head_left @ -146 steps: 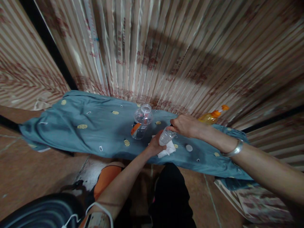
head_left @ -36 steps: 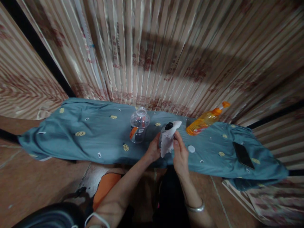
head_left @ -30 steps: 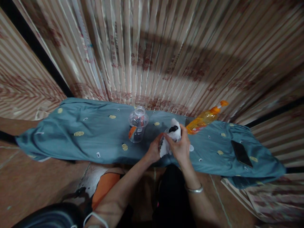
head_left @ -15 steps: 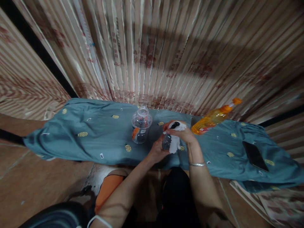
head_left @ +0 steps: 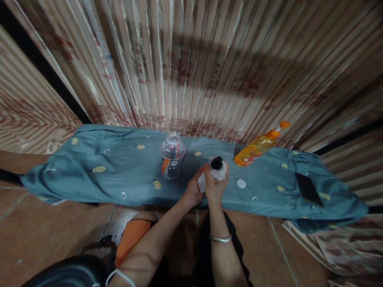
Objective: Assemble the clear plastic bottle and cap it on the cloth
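Over the front middle of the cloth-covered table, both my hands close round a bottle with a black top (head_left: 216, 162). A white tissue or cloth (head_left: 220, 174) is wrapped about the bottle, and most of its body is hidden. My left hand (head_left: 194, 189) grips it low on the left side. My right hand (head_left: 216, 187) presses the white wipe against it near the neck. To the left stands an open clear plastic jar (head_left: 172, 157) with an orange label. A white round cap (head_left: 241, 183) lies just right of my right hand.
A bottle of orange-yellow liquid (head_left: 255, 148) with an orange pump stands back right. A dark flat phone-like object (head_left: 308, 188) lies on the right of the blue-green tablecloth (head_left: 125, 159). Striped curtains (head_left: 191, 71) hang behind the table. Below left is a black rounded seat (head_left: 66, 275).
My right hand has come down and left, closing round the bottle with the white wipe. The white cap now shows beside it. The whole view has shifted slightly.
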Motion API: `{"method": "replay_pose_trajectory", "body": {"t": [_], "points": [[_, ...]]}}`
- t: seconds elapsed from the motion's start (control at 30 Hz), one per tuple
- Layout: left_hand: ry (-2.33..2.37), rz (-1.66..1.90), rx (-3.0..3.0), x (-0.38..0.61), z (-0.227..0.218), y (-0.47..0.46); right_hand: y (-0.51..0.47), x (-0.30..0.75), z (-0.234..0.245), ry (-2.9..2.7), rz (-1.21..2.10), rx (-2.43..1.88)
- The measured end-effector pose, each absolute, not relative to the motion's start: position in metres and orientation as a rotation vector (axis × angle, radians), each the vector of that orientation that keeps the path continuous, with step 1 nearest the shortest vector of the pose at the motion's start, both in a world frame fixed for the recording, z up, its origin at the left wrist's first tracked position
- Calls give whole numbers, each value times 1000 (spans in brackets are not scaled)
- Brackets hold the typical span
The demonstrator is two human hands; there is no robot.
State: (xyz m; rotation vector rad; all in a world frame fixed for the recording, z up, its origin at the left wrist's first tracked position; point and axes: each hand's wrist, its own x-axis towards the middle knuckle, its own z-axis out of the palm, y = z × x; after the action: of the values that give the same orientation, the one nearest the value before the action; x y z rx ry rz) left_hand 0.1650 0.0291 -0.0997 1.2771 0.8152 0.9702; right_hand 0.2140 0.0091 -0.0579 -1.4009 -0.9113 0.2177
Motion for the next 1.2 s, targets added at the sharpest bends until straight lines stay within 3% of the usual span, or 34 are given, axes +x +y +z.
{"method": "replay_pose_trajectory", "body": {"t": [0.2,0.4,0.77,1.03,1.2], "points": [[743,965,1387,145,-100,27,7,244,-30,-1084,394,-1461],[715,951,1462,144,-101,31,36,278,16,-1510,1033,-1377],[669,993,1552,148,-117,29,8,233,-47,-970,422,-1393],[653,1056,1728,139,-109,35,-4,230,-108,-930,553,-1470],[742,1052,1763,137,-113,33,-20,242,-118,-1018,671,-1345]]}}
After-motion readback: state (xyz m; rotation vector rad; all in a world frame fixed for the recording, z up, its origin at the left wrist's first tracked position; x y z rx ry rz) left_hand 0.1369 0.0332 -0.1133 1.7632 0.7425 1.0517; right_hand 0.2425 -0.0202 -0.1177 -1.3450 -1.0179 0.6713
